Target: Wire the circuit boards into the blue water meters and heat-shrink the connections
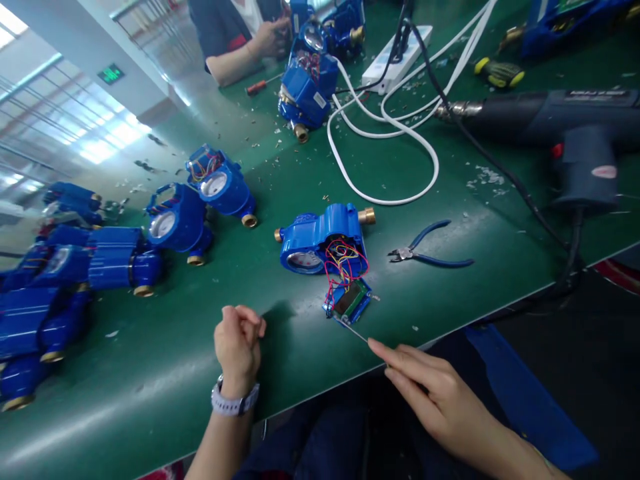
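A blue water meter [320, 233] with brass ends lies on the green table, its compartment open and red and yellow wires [345, 257] spilling out. Those wires run to a small circuit board with a display [351, 300] lying in front of the meter. My right hand [435, 383], at the table's front edge, pinches a thin metal tool [356, 331] whose tip reaches the board's lower edge; its grip end is hidden. Left of the board, my left hand [239, 347] is loosely closed, with nothing visible in it. Blue-handled cutting pliers [430, 253] lie right of the meter.
Several blue meters [173, 220] crowd the left side, with another [307, 87] farther back. A heat gun [550, 120], a power strip [397, 59], white cable [435, 167] and a yellow-black screwdriver [499, 72] occupy the right. A co-worker's hands [273, 39] are across the table.
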`<state>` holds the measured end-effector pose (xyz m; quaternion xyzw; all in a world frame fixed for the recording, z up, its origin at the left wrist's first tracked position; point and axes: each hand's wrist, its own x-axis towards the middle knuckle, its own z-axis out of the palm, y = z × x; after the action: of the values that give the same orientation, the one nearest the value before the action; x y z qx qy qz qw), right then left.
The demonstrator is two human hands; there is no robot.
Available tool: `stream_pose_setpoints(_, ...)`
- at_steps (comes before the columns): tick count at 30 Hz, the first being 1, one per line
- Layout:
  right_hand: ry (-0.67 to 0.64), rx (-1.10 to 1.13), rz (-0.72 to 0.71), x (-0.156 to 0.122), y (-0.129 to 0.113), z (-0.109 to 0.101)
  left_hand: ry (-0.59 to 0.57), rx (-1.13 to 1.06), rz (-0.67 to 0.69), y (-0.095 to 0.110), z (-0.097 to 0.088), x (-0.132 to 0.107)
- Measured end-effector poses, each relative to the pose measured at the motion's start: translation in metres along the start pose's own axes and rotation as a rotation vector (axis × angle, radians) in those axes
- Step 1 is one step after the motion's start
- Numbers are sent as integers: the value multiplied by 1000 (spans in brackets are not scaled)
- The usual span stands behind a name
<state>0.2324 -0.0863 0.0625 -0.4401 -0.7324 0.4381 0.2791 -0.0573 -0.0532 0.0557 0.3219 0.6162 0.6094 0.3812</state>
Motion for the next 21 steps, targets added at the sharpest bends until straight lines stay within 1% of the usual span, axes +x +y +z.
stream_pose_setpoints(2,12,-8,14,-1,1,1,-58,58,35,-2,5,-3)
stream_pose_setpoints(3,18,-11,23,-1,1,1,-109,108,42,-3,10,-3)
stream_pose_setpoints(6,26,1,61,-3,1,1,-337,208,10,-6,33,-4)
stream_pose_setpoints(8,20,34,94,-4,1,0,-496,197,-38,-7,50,-3)
stream_pose_setpoints(9,12,58,115,-4,2,0,-553,182,-64,-9,57,-2)
stream_pose_setpoints(12,-11,151,181,-4,3,0,-638,109,-137,-13,76,1)
stream_pose_setpoints(15,-25,254,268,-5,4,1,-721,-12,-188,-17,90,6)
stream_pose_setpoints(18,-31,401,367,-6,4,1,-814,-73,-206,-17,98,7)
stream_pose_setpoints(21,-54,558,433,-6,4,1,-861,-86,-231,-15,102,3)
